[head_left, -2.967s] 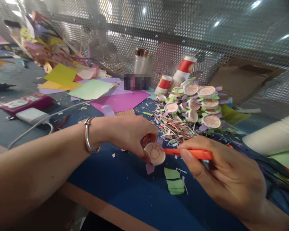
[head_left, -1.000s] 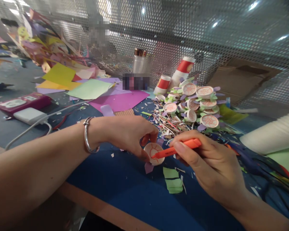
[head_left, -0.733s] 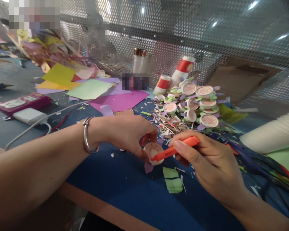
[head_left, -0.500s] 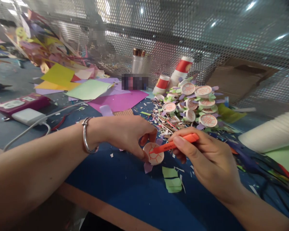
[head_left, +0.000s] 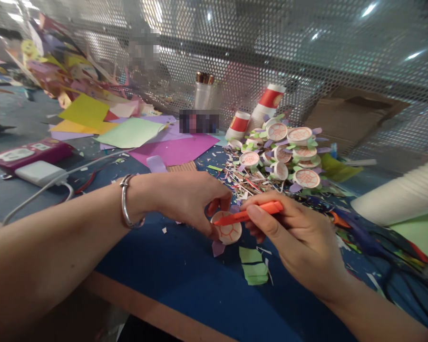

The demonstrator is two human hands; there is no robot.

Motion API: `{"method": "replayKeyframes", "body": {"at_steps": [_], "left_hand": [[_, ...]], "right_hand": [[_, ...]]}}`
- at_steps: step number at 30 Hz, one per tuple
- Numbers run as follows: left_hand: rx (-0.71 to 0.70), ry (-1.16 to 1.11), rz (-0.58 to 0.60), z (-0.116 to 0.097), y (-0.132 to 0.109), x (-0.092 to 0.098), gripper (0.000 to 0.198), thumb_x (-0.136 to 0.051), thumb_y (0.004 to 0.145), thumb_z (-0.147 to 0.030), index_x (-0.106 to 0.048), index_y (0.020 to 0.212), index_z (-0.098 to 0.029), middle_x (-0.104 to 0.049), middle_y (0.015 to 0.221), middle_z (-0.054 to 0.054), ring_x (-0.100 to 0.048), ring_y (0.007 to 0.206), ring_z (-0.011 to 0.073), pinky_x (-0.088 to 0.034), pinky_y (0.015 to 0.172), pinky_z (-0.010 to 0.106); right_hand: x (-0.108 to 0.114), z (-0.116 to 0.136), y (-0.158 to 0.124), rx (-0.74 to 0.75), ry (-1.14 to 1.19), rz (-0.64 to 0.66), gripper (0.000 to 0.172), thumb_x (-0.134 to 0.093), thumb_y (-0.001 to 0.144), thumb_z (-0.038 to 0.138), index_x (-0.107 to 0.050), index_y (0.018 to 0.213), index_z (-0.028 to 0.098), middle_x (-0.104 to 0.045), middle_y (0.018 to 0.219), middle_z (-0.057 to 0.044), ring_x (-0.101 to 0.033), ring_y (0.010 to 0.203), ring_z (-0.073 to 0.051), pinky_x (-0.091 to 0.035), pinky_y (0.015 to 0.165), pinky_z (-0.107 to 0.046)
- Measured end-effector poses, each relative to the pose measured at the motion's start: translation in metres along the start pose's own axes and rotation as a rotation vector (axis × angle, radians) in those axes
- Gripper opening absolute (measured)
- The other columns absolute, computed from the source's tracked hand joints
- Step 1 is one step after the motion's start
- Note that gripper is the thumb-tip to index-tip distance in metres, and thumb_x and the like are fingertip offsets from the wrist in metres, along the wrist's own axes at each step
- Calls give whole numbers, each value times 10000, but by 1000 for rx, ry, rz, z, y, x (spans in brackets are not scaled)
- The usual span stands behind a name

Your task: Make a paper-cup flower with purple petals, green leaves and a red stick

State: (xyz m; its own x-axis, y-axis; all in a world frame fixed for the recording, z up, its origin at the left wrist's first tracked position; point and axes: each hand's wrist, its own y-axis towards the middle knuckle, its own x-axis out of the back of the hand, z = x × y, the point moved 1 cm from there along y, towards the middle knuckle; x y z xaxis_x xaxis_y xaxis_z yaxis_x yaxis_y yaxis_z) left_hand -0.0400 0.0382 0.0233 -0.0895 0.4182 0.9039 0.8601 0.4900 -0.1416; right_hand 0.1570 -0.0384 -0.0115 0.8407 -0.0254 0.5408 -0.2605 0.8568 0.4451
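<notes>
Between the fingers of my left hand (head_left: 196, 202) is a small paper cup piece (head_left: 228, 233), its round white face turned up and marked with orange lines. Purple paper tabs (head_left: 218, 249) stick out from its edge. My right hand (head_left: 299, 237) is closed round an orange marker (head_left: 249, 215), whose tip rests at the left side of the round face. Just below the cup piece lie green paper pieces (head_left: 254, 267) on the blue table. A pile of similar cup pieces (head_left: 278, 147) with orange patterns and green and purple tabs stands behind my right hand.
Paper scraps (head_left: 244, 183) litter the table around the pile. Red and white paper cups (head_left: 239, 124) stand behind it. A long stack of white cups (head_left: 399, 192) lies at right, near a purple-handled tool with black cables (head_left: 364, 232). Coloured paper sheets (head_left: 174, 149) and a white charger (head_left: 41, 173) are at left.
The marker in my right hand has moved left across the round face, to its left edge. More orange lines show on its lower part. My left hand keeps its hold.
</notes>
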Motion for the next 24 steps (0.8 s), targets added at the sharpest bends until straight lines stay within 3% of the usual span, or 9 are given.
{"method": "replayKeyframes", "body": {"at_steps": [5,9,24], "left_hand": [[7,-2,5,0,1,0,282,-735,722,-385,-661,924,-204,-699,842,-19,-594,681,132,-367,558,233],[12,3,10,0,0,0,287,-728,722,-358,-668,962,-212,-701,848,-25,-603,692,131,-372,566,233],[-4,17,-6,1,0,-1,255,-719,725,-375,-658,906,-206,-689,821,-14,-584,679,140,-368,561,237]], "right_hand": [[-1,-2,-1,-32,34,13,128,-577,999,289,-684,932,269,-681,786,57,-631,639,-85,-498,617,-221],[3,-3,-1,-26,-14,-51,127,-583,994,288,-685,925,258,-670,778,53,-618,631,-78,-490,600,-211],[1,-1,-1,50,-108,-48,103,-586,983,249,-680,943,240,-689,782,62,-653,640,-66,-513,668,-205]]}}
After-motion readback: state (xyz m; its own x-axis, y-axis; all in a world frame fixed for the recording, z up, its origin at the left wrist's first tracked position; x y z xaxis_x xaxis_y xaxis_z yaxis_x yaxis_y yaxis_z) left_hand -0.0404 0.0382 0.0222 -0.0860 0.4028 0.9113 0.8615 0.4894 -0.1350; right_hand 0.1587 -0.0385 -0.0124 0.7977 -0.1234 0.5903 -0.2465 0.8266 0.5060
